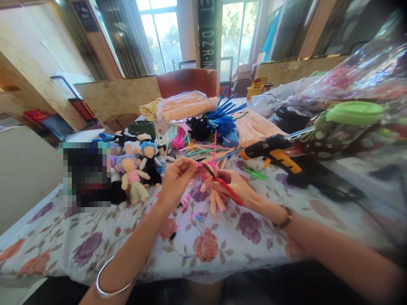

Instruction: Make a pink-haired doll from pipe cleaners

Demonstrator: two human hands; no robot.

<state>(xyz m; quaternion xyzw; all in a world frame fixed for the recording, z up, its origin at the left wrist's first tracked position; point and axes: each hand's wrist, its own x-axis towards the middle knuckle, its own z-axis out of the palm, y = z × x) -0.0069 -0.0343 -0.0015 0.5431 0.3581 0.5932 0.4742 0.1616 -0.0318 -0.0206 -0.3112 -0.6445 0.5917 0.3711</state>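
Note:
Red-handled scissors are in my right hand, their dark blades pointing up and left toward my left fingertips. The same hand is at a small peach doll with pink on its head, its legs hanging below. My left hand is pinched on a small pink piece beside the blade tips. A pink stem stands up behind the doll's head. Small pink scraps lie on the flowered cloth below my hands.
Finished dolls are grouped at the left. Behind are blue stems, peach bundles and a dark basket. A black and orange glue gun and a green-lidded jar stand at the right.

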